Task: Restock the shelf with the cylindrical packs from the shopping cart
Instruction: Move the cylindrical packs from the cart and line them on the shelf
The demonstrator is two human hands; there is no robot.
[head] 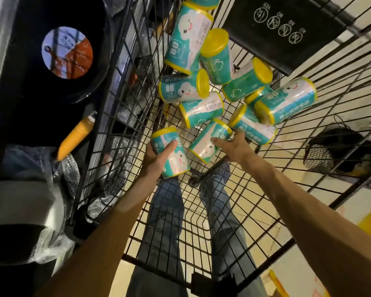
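Observation:
Several teal cylindrical packs with yellow ends lie jumbled in the black wire shopping cart (255, 200). My left hand (156, 158) grips one pack (174, 155) at the near left of the pile, thumb across its side. My right hand (231, 146) reaches onto a second pack (208, 142) beside it, with the thumb against the pack's side and the fingers over its far end. More packs (201, 108) are piled beyond, toward the cart's far end.
A black child-seat flap (287, 28) with warning icons hangs at the cart's far end. Left of the cart stand shelves with a black pan (51, 82), an orange handle (75, 136) and wrapped goods. A dark bag (338, 151) lies on the floor to the right.

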